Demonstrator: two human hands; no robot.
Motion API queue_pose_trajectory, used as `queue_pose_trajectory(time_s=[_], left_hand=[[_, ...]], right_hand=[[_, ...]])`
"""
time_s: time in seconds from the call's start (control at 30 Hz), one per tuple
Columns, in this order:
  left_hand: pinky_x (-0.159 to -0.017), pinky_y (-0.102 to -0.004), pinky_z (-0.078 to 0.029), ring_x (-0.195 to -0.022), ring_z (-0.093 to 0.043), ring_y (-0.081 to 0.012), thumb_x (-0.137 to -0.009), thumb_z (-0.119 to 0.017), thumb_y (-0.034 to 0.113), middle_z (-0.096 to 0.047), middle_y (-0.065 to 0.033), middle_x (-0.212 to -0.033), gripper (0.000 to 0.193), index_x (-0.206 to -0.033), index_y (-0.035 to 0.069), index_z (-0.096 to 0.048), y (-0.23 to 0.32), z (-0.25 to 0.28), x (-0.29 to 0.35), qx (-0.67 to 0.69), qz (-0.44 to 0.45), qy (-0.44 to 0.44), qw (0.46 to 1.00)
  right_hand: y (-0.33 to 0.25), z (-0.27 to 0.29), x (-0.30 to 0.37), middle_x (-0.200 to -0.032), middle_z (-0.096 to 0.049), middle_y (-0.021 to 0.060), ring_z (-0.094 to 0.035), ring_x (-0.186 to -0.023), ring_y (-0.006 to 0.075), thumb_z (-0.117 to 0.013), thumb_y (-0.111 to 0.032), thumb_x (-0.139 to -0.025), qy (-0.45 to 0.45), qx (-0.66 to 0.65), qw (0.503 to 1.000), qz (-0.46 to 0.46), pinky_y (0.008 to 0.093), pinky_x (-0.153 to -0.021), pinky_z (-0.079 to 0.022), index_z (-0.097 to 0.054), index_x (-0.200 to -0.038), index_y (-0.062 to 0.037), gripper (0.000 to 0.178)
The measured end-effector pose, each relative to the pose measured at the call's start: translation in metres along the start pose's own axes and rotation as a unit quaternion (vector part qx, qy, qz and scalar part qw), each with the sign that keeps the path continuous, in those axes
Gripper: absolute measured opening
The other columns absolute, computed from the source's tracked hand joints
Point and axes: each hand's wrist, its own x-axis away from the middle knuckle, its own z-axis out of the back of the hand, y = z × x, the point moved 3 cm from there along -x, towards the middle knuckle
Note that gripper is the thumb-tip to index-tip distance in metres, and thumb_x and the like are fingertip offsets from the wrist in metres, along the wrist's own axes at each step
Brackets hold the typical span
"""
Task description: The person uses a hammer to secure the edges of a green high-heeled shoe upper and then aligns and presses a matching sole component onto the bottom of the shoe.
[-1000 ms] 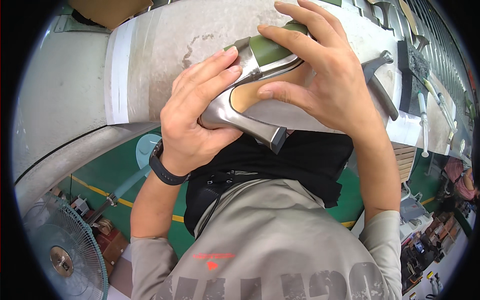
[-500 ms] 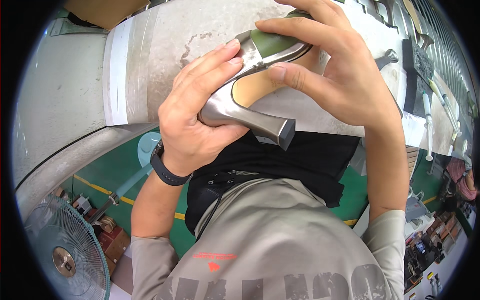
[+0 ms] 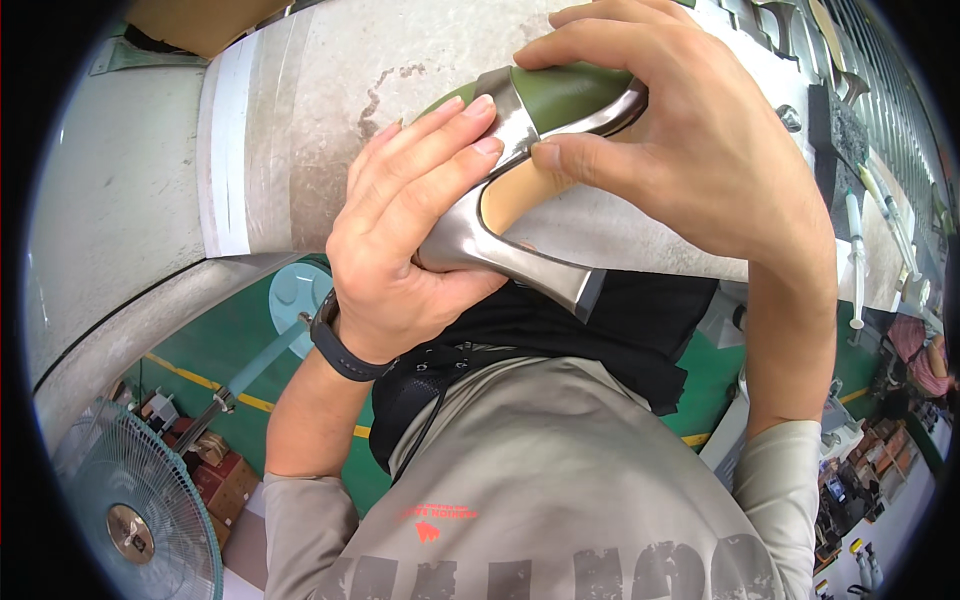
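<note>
The left hand [image 3: 405,225] clasps the back of the shoe [image 3: 512,118] and the right hand [image 3: 690,150] pinches its green front, both ends partly hidden by fingers and palms, over a bench [image 3: 330,110] cut off above.

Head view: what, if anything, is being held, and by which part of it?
A green-and-silver high-heeled shoe: the left hand grips its back part; the right hand curves around its front.

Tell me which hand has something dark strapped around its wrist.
The left hand, wrapped around the back of the high-heeled shoe: a black band circles its wrist, while the right hand has a bare wrist.
</note>
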Motion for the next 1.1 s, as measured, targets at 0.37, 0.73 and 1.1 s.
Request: queue_pose_trajectory(time_s=[0.37,0.73,1.1], left_hand=[[-0.114,-0.0513,-0.045,-0.131,-0.064,-0.0387,-0.072,-0.096,0.028,-0.067,-0.0229,-0.139,0.073,-0.133,0.001,-0.067,0.013,-0.006,0.001,-0.067,-0.017,-0.002,0.998],[-0.114,-0.0475,-0.044,-0.133,-0.061,-0.0377,-0.080,-0.091,0.036,-0.062,-0.0219,-0.146,0.073,-0.139,0.002,-0.063,0.011,0.001,-0.008,-0.062,-0.002,-0.065,0.996],[-0.114,-0.0397,-0.044,-0.132,-0.060,-0.0336,-0.080,-0.089,0.024,-0.060,-0.0208,-0.144,0.083,-0.149,-0.005,-0.052,-0.007,-0.021,-0.066,0.042,0.093,-0.166,0.981]], right_hand=[[-0.013,0.018,-0.029,-0.093,-0.074,0.0177,-0.069,-0.100,0.0386,-0.088,-0.037,-0.077,-0.194,0.016,0.974,-0.113,0.0503,-0.098,-0.050,-0.073,-0.097,0.0043,0.048],[0.046,-0.001,0.024,-0.151,-0.051,0.0263,-0.043,-0.145,0.0461,-0.091,-0.045,-0.077,0.025,0.102,0.992,0.077,0.0575,-0.119,-0.039,-0.063,-0.140,-0.0048,0.079],[0.064,-0.012,0.033,-0.147,-0.057,0.0184,-0.049,-0.139,0.0437,-0.091,-0.036,-0.074,0.110,0.060,0.984,0.130,0.0516,-0.114,-0.045,-0.066,-0.140,-0.0109,0.075]])
